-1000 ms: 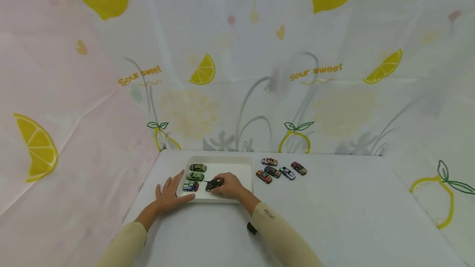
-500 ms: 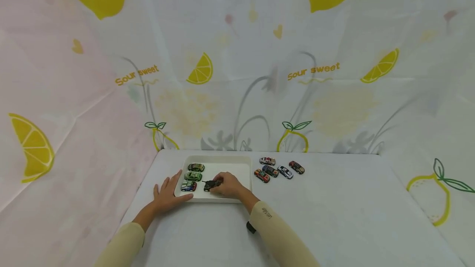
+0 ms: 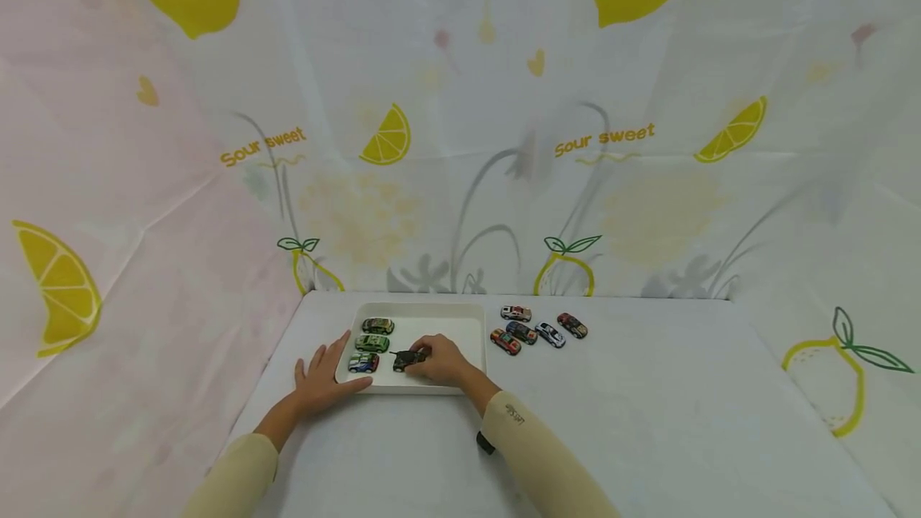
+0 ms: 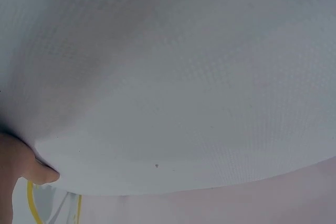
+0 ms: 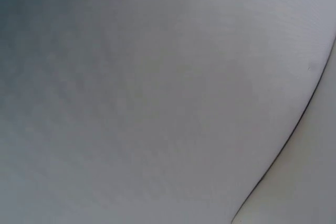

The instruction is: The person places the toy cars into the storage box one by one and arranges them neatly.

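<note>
In the head view, the right hand (image 3: 442,361) pinches a dark toy tank (image 3: 407,360) with a thin barrel pointing left, low inside a white tray (image 3: 446,309). Its thumb and fingertips cover the tank's right end. The left hand (image 3: 320,382), fingers spread, rests at the tray's left front corner, thumb along the front rim. Three toy cars stand in a column along the tray's left side: a dark yellow-green car (image 3: 377,326), a green car (image 3: 372,343) and a white, blue and green car (image 3: 363,362). The left wrist view catches some fingers (image 4: 37,171) at its edge.
Right of the tray lie several more toy cars: a white and red one (image 3: 516,313), an orange-red one (image 3: 506,341), a dark blue one (image 3: 521,332), a white one (image 3: 550,335) and a dark red one (image 3: 572,324). A lemon-print cloth (image 3: 460,206) hangs behind the white table (image 3: 647,406).
The whole head view shifts slightly left. Both hands and the tank keep nearly the same places relative to the tray.
</note>
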A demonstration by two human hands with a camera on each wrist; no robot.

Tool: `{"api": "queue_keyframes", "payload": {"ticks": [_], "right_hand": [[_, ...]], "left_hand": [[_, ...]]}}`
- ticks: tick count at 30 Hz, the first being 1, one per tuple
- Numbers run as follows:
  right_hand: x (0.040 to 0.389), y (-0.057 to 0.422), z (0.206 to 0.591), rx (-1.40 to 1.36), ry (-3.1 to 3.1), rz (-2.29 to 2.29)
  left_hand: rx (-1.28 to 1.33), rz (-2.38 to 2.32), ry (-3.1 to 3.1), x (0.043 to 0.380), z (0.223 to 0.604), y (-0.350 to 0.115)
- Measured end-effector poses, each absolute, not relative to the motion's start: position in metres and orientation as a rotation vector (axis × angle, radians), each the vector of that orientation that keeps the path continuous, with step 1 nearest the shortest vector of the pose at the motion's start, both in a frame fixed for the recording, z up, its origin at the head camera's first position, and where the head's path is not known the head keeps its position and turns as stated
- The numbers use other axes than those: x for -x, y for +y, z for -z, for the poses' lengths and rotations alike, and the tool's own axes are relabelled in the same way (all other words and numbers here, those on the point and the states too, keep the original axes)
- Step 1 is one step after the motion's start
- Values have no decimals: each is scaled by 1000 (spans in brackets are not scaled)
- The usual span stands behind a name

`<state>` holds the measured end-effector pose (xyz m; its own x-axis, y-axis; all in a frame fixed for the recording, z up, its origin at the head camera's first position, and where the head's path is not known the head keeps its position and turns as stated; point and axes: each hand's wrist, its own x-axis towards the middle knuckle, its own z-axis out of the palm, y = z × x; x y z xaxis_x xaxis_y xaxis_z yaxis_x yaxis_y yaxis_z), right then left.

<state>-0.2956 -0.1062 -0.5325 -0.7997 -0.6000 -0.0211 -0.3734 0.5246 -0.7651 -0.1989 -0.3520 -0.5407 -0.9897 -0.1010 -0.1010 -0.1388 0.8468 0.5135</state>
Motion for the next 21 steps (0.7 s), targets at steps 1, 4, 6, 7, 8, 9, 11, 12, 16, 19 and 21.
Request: {"api": "queue_keyframes", "payload": {"ticks": [1, 4, 6, 7, 8, 9, 11, 12, 16, 19, 21], "right_hand": [[296, -106, 532, 819, 2487, 1142], [296, -107, 532, 831, 2494, 1123], [296, -107, 533, 837, 2500, 1107], [297, -108, 534, 840, 2502, 1102], [297, -108, 535, 838, 2509, 1090], [298, -108, 535, 838, 2515, 1081], [298, -108, 536, 835, 2521, 1068], [299, -108, 536, 832, 2519, 1071], [299, -105, 533, 817, 2481, 1119], [297, -99, 532, 805, 2471, 1165], [296, -94, 530, 820, 2487, 1189]], "left_hand": [[186, -838, 2951, 199, 541, -352], [179, -839, 2964, 199, 542, -351], [171, -842, 2965, 199, 543, -351], [173, -843, 2957, 199, 542, -351], [176, -831, 2957, 200, 542, -352], [177, -821, 2956, 200, 542, -352], [176, -820, 2945, 201, 542, -353], [176, -817, 2945, 202, 542, -354], [189, -806, 2952, 203, 544, -354], [193, -789, 2965, 202, 547, -355], [188, -783, 2966, 202, 547, -357]]}}
